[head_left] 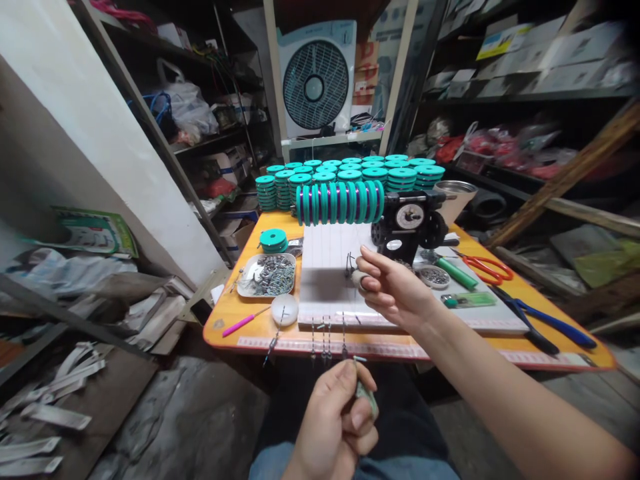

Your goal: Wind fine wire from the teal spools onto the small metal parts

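Note:
My left hand [339, 412] is closed in front of the table's near edge. Between its thumb and index finger the end of a small pale rod-like piece [359, 359] sticks out, and a greyish-green wrap shows on a finger. My right hand [395, 283] hovers over the white board [325, 277], fingers curled and thumb pressed to the index finger; whatever they pinch is too fine to make out. A pale wrap covers one of its fingertips. Small dark metal links [344, 333] hang at the table's front edge. Behind, teal spools [340, 203] sit in a row on the black winding device [407, 223].
Stacked teal spools [350, 175] line the table's back. At left are a white tray of small metal parts [270, 275], a round white piece [284, 311] and a pink-handled tool [245, 321]. Orange scissors [487, 268], a green lighter [470, 299] and blue-handled pliers [555, 323] lie right.

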`<state>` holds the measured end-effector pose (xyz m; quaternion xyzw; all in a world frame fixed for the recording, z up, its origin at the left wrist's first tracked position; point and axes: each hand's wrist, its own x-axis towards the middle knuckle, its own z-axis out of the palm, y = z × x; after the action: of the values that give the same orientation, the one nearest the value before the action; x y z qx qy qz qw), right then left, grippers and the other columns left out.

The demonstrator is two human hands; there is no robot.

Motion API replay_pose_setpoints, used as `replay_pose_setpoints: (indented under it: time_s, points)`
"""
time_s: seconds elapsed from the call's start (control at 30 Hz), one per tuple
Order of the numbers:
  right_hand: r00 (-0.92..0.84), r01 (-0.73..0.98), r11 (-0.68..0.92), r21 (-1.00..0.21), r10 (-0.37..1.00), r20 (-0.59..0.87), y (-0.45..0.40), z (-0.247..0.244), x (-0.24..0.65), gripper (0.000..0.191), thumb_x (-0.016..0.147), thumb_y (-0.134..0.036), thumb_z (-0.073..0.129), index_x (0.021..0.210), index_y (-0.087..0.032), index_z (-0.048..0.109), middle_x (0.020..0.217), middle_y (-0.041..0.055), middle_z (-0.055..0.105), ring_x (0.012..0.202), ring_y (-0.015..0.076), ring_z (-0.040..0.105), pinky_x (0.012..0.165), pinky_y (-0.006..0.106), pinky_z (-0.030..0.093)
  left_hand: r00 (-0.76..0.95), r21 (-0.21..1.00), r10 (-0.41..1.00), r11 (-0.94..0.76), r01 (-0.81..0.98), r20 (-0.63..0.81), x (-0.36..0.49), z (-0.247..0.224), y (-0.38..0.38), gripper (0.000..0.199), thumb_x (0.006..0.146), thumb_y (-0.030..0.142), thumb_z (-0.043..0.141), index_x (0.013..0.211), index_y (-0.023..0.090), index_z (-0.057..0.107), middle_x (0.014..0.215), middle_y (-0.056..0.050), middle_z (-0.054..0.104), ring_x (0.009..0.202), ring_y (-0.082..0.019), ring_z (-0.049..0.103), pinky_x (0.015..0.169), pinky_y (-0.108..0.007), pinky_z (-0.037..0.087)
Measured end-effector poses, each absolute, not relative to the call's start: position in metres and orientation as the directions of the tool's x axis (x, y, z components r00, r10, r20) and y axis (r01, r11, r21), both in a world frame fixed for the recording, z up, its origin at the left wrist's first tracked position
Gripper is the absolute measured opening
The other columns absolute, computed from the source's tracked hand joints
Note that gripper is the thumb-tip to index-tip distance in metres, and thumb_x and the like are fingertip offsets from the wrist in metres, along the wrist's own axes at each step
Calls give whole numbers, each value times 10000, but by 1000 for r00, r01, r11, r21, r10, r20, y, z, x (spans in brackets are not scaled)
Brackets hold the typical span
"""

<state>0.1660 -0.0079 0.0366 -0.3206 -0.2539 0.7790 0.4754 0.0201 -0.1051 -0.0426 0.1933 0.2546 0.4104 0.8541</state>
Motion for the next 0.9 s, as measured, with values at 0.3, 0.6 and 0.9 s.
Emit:
replay_pose_setpoints:
  time_s: [0.3, 0.6, 0.9]
  points:
    - [-352, -555, -414, -722, 903, -247, -7, 35, 168, 434, 881, -412, 506, 577, -182, 300, 418, -51, 434, 249, 19, 285, 233, 92, 151, 562, 556, 781, 604, -571, -272, 16, -49, -108, 319, 755, 410, 679, 694, 120, 559, 438, 19, 502, 331, 9, 142, 334, -123, 103]
    - [-361, -548, -398, -736, 906, -221, -5, 28, 174, 428, 853, -411, 552, 588, -183, 305, 439, -55, 438, 261, 18, 286, 240, 97, 150, 568, 559, 781, 601, -571, -261, 16, -61, -109, 303, 766, 401, 661, 690, 122, 570, 465, -33, 571, 327, 0, 165, 321, -129, 104]
    - [-362, -545, -399, -737, 905, -222, -6, 30, 176, 431, 844, -404, 570, 595, -180, 299, 453, -52, 442, 270, 10, 304, 261, 93, 154, 540, 575, 808, 565, -592, -237, 16, -74, -113, 300, 803, 392, 605, 682, 118, 592, 452, -54, 571, 326, -12, 158, 302, -127, 109]
